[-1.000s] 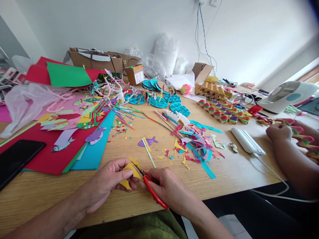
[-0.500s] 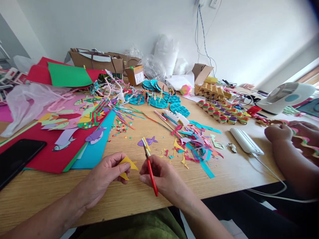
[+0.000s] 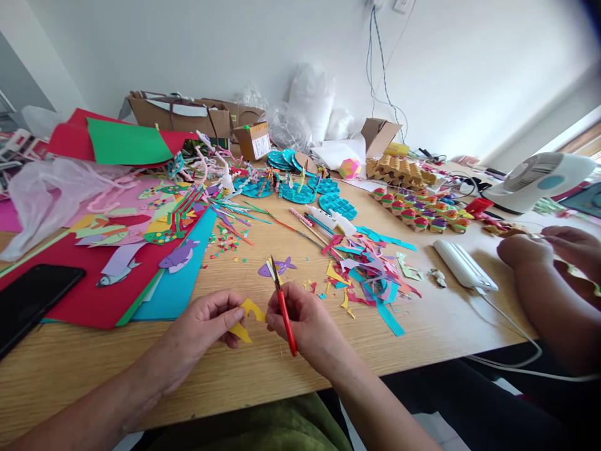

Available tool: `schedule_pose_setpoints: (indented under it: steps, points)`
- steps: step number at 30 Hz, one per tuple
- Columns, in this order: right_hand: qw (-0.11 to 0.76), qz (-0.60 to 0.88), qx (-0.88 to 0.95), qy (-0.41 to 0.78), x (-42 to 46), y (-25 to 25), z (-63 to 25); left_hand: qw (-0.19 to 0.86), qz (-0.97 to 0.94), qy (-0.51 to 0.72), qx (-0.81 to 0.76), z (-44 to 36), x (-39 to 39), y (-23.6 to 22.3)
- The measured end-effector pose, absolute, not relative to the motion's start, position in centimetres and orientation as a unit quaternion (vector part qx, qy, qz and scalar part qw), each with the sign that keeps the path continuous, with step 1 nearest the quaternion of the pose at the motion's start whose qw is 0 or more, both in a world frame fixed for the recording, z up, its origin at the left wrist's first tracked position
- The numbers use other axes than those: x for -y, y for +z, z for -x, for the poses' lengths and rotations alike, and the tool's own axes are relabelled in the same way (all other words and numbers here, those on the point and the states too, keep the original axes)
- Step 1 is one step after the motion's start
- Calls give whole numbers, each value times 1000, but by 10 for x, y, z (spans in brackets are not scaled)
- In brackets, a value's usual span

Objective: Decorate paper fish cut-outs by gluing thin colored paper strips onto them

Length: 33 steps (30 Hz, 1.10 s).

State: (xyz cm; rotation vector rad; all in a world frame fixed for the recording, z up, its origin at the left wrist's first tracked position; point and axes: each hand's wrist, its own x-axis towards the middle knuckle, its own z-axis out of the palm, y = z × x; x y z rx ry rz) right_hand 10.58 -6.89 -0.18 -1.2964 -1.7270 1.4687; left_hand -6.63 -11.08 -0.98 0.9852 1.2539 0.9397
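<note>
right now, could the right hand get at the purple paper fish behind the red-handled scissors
Probably yes: the purple paper fish lies just beyond the right hand with nothing bulky between, though the scissors it holds could interfere.

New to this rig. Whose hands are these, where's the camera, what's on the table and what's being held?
No machine here: a person works bare-handed. The single view comes from a camera worn on their head, looking forward and down.

The left hand pinches a piece of yellow paper. The right hand holds red-handled scissors, blades pointing away from the wearer.

On the wooden table, a purple paper fish lies just beyond the hands. To its right is a heap of coloured paper scraps; to its left, a red sheet and a black phone.

The hand at far right belongs to someone else.
</note>
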Motion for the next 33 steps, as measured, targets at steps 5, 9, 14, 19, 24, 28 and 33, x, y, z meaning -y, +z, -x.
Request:
schedule_pose_setpoints:
  steps: [5, 9, 14, 19, 24, 28, 33]
  points:
    - [278, 472, 642, 537, 67, -3, -107, 610, -400, 421, -539, 69, 111, -13]
    - [323, 462, 601, 567, 67, -1, -106, 651, -328, 487, -482, 68, 115, -15]
    - [362, 452, 570, 583, 69, -3, -104, 626, -358, 486, -494, 63, 113, -10]
    - [319, 467, 628, 535, 68, 1, -109, 536, -450, 444, -559, 66, 103, 0]
    - [254, 465, 720, 449, 60, 17, -114, 527, -538, 347, -559, 70, 98, 8]
    - [215, 437, 769, 414, 58, 22, -111, 508, -590, 312, -545, 71, 96, 12]
    - [248, 439, 734, 455, 57, 13, -110, 473, -603, 335, -548, 79, 92, 17]
